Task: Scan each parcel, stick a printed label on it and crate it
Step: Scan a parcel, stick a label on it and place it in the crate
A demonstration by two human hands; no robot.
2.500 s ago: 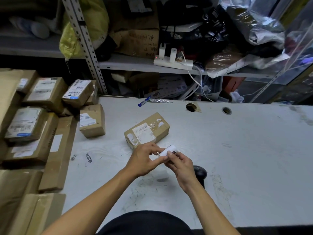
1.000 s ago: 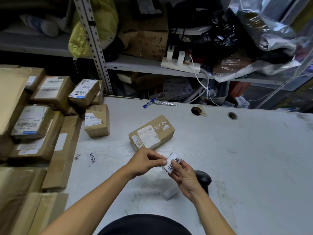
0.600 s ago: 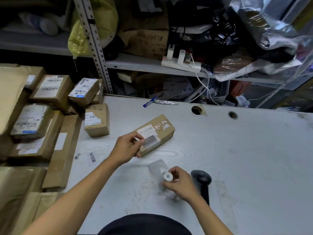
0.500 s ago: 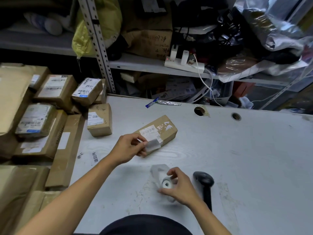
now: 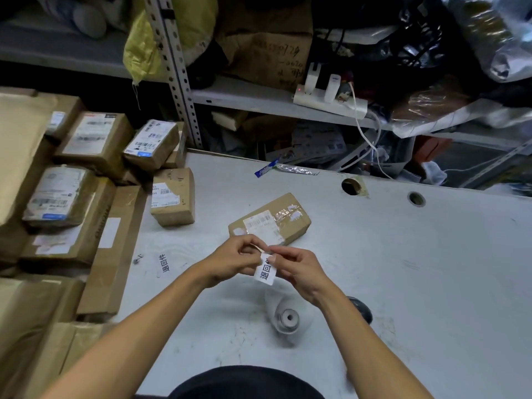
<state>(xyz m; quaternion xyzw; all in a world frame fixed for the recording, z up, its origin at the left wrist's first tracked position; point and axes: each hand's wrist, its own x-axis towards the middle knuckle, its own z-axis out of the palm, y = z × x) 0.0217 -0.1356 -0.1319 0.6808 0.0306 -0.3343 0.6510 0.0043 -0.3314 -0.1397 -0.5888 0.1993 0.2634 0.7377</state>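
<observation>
Both hands meet just above the pale grey table point(image 5: 403, 269), working on one small white printed label with black characters point(image 5: 266, 272): the left hand point(image 5: 233, 262) has its fingers curled and pinching at the label's upper edge, seemingly at a thin strip of backing, and the right hand point(image 5: 299, 269) pinches the label's top corner between thumb and forefinger, so that the label hangs down between them. The flat brown cardboard parcel with a white shipping slip and clear tape point(image 5: 270, 218) lies on the table just beyond the hands, not touched by either, and I judge that it has yet to receive this label; whether it has been scanned cannot be told. The white label roll point(image 5: 285, 316) lies on its side near the body, and the black handheld scanner point(image 5: 359, 309) shows only partly behind the right forearm. Sticking and crating are still to come for this parcel. No crate shows anywhere. At the left stands a stack of brown cardboard parcels with shipping slips point(image 5: 95, 145), and one small brown box point(image 5: 172, 197) sits on the table beside it; whether these are done or waiting cannot be told.
</observation>
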